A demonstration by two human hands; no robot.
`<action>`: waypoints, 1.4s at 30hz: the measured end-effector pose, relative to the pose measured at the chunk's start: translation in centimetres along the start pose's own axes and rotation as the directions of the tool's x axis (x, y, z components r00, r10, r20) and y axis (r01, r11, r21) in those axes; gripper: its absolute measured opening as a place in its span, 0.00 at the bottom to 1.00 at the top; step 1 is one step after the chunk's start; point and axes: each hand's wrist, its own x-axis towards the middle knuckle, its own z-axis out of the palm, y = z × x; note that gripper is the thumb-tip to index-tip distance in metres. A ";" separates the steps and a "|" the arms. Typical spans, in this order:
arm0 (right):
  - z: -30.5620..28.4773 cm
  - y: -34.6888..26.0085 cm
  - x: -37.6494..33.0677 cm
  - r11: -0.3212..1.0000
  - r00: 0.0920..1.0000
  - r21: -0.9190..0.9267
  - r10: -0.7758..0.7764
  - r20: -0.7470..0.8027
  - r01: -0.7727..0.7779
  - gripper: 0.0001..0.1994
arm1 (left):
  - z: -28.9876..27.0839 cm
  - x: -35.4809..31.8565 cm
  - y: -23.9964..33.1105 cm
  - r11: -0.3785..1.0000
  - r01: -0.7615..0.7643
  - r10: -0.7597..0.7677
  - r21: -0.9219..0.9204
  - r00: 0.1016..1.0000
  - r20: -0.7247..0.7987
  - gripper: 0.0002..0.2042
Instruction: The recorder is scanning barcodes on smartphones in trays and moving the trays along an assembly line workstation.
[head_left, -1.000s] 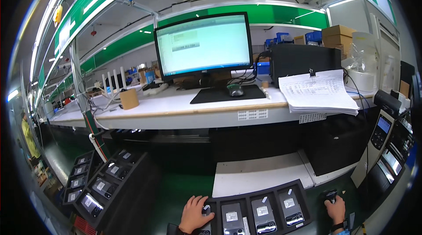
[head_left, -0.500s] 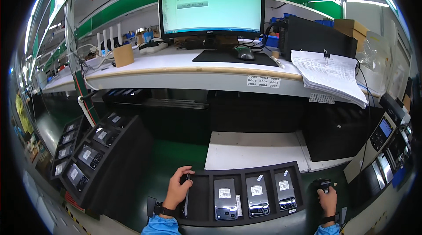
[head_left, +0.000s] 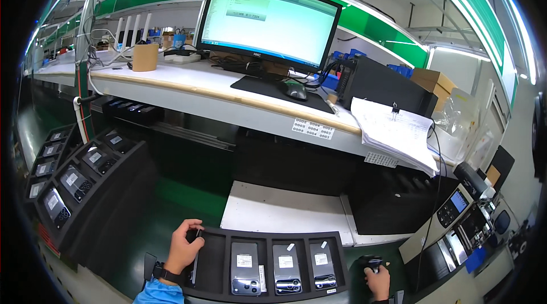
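My left hand (head_left: 184, 247) is closed on a phone (head_left: 195, 261), held on its edge at the left end of a black foam tray (head_left: 283, 233). Its faces are barely visible from here. Beside it is a bare compartment. The other compartments hold a phone (head_left: 245, 281) with a narrow white label strip at its side, a middle phone (head_left: 286, 274) and a right-hand phone (head_left: 322, 270), all lying back up with white stickers. To the right of the tray, my right hand (head_left: 378, 282) grips a black handheld scanner (head_left: 370, 261).
Stacked black trays of phones (head_left: 114, 196) stand at the left. Beyond is a shelf with a monitor (head_left: 268, 25), a mouse (head_left: 296, 91) and clipped papers (head_left: 393, 133). A label printer (head_left: 439, 221) stands at the right, with a cable hanging in front.
The whole view has turned and tilted, so tray, hands and shelf sit further left and somewhat lower. Both hands keep their grips; the phones in the tray have not moved within it.
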 end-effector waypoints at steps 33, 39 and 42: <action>-15.2 1.6 10.6 0.391 0.809 0.834 0.288 -0.512 0.389 0.27 | 0.3 0.3 -0.7 0.999 -0.033 0.032 -0.007 0.997 -0.076 0.20; -19.6 4.4 17.0 0.361 0.816 0.846 0.288 -0.501 0.393 0.18 | 0.3 0.3 -0.9 1.000 -0.018 0.020 0.023 0.997 -0.073 0.20; -19.6 1.6 15.7 0.440 0.801 0.826 0.316 -0.509 0.352 0.21 | 0.3 0.2 -0.2 0.999 -0.014 0.016 0.040 0.998 -0.068 0.20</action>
